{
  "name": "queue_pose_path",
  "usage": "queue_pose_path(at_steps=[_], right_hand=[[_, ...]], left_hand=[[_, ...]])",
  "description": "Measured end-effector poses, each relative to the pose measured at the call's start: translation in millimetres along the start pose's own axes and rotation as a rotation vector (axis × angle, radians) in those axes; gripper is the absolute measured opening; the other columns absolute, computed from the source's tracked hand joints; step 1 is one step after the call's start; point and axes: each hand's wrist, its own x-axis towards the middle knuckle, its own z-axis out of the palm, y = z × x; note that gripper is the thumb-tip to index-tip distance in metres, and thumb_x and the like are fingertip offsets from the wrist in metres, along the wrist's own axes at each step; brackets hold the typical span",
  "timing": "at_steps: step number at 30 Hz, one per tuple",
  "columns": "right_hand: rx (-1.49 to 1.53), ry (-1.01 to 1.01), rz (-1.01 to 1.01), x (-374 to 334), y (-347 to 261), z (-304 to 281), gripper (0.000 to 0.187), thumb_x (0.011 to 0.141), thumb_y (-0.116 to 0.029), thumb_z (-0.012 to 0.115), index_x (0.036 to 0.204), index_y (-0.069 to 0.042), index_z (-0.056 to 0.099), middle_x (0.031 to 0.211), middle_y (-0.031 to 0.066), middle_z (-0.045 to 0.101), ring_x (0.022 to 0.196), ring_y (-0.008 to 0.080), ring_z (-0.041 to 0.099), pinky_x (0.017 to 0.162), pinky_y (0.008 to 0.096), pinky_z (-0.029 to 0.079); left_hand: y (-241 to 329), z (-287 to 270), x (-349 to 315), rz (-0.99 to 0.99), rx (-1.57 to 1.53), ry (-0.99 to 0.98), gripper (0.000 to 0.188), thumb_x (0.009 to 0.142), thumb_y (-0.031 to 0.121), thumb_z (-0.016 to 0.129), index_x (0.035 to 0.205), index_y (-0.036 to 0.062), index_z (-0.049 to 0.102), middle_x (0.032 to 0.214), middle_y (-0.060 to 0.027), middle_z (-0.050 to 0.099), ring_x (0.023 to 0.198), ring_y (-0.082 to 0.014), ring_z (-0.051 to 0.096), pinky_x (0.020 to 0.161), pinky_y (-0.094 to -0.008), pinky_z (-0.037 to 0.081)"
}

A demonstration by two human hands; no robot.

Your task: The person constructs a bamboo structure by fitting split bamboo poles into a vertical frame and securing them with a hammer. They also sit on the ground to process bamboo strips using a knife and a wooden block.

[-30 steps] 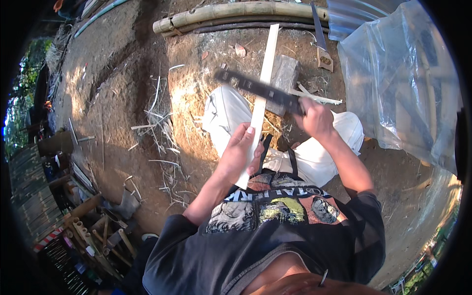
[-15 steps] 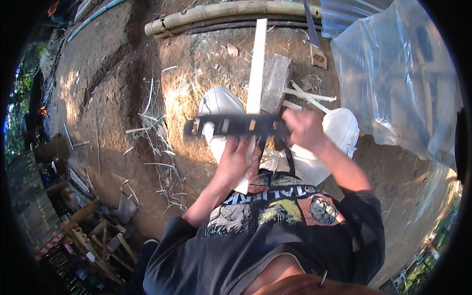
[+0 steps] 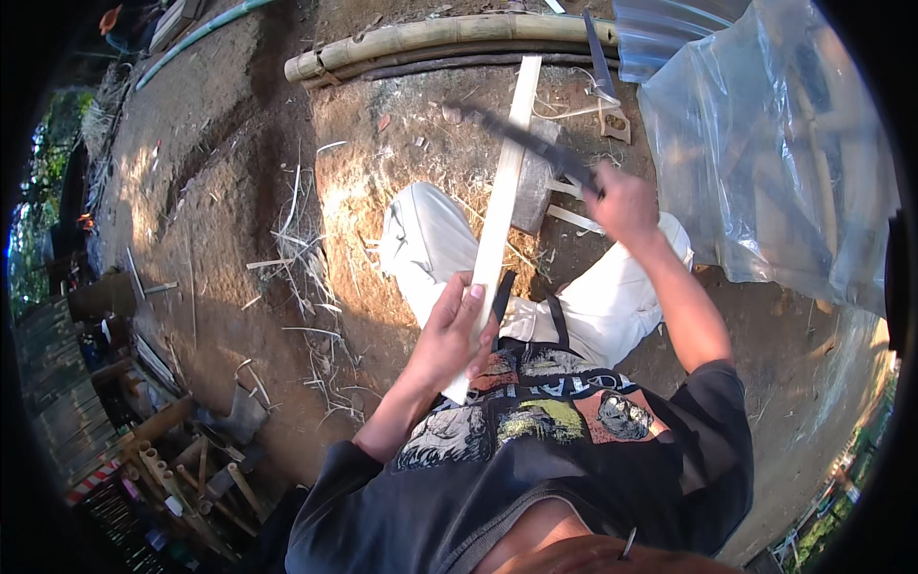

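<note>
My left hand (image 3: 451,330) is closed around the lower part of a long, pale, flat bamboo strip (image 3: 499,215). The strip slants up and away from my lap, its far end near a bamboo pole. In my right hand (image 3: 626,203), above my right knee, is the handle of a dark long-bladed knife (image 3: 557,158). Its blade, somewhat blurred, points up and left and crosses over the strip's upper half; whether it touches the strip I cannot tell. Under the blade and strip a grey block (image 3: 532,203) lies on the ground, partly covered.
Beyond the block lies a thick bamboo pole (image 3: 430,38). A handsaw (image 3: 614,122) rests at the far right, beside clear plastic sheeting (image 3: 765,163). Thin shavings (image 3: 304,258) litter the dirt on the left. Cut bamboo tubes (image 3: 158,464) stand at the lower left.
The knife has swung from lying across the strip near my left hand to farther up and away. My right hand has risen slightly; the strip now tilts more to the right.
</note>
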Motion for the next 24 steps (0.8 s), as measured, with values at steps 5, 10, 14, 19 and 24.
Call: queue_pose_path(at_steps=[5, 10, 14, 19, 24], right_hand=[[0.010, -0.012, -0.086, -1.4, 7.2, -0.1, 0.014, 0.079, -0.016, 0.073, 0.084, -0.008, 0.064, 0.078, 0.0200, 0.070, 0.073, 0.0388, 0.070, 0.065, 0.0486, 0.055], [-0.071, 0.007, 0.360, 36.5, 80.5, 16.1, 0.028, 0.093, -0.029, 0.066, 0.088, -0.001, 0.066, 0.074, 0.0216, 0.069, 0.075, 0.0440, 0.069, 0.068, 0.0516, 0.055], [0.205, 0.072, 0.388, 8.2, 16.0, 18.3, 0.026, 0.092, -0.026, 0.067, 0.085, 0.000, 0.066, 0.069, 0.0223, 0.067, 0.074, 0.0429, 0.069, 0.067, 0.0514, 0.054], [0.197, -0.124, 0.089, -46.0, -62.8, 12.2, 0.029, 0.075, -0.021, 0.082, 0.092, -0.006, 0.063, 0.077, 0.0149, 0.069, 0.068, 0.0371, 0.069, 0.059, 0.0459, 0.054], [0.327, -0.071, -0.296, -68.4, -107.9, -1.2, 0.033, 0.068, -0.012, 0.080, 0.091, -0.006, 0.056, 0.075, 0.0104, 0.065, 0.066, 0.0303, 0.069, 0.058, 0.0403, 0.055]], left_hand=[[4.6, -10.3, -23.6, -0.034, 0.049, -0.015, 0.030, 0.114, 0.031, 0.033, 0.129, 0.0064, 0.042, 0.067, -0.0027, 0.045, 0.036, -0.0102, 0.038, 0.035, -0.0238, 0.035], [-5.2, -21.4, -34.6, -0.038, 0.165, 0.093, 0.030, 0.113, 0.028, 0.038, 0.132, 0.0051, 0.044, 0.067, -0.0041, 0.051, 0.040, -0.0116, 0.043, 0.037, -0.0253, 0.037], [-15.4, -31.8, 1.3, 0.122, -0.020, 0.041, 0.034, 0.107, 0.014, 0.050, 0.139, 0.0045, 0.043, 0.089, -0.0070, 0.056, 0.057, -0.0105, 0.049, 0.051, -0.0248, 0.042], [-11.5, -21.0, 17.7, 0.072, -0.309, -0.042, 0.027, 0.105, 0.006, 0.052, 0.131, 0.0045, 0.049, 0.101, -0.0048, 0.051, 0.071, -0.0096, 0.047, 0.062, -0.0262, 0.043], [-14.1, 3.4, 15.3, -0.003, -0.215, 0.111, 0.015, 0.109, 0.014, 0.046, 0.114, 0.0036, 0.056, 0.079, -0.0020, 0.049, 0.064, -0.0085, 0.044, 0.045, -0.0235, 0.034]])
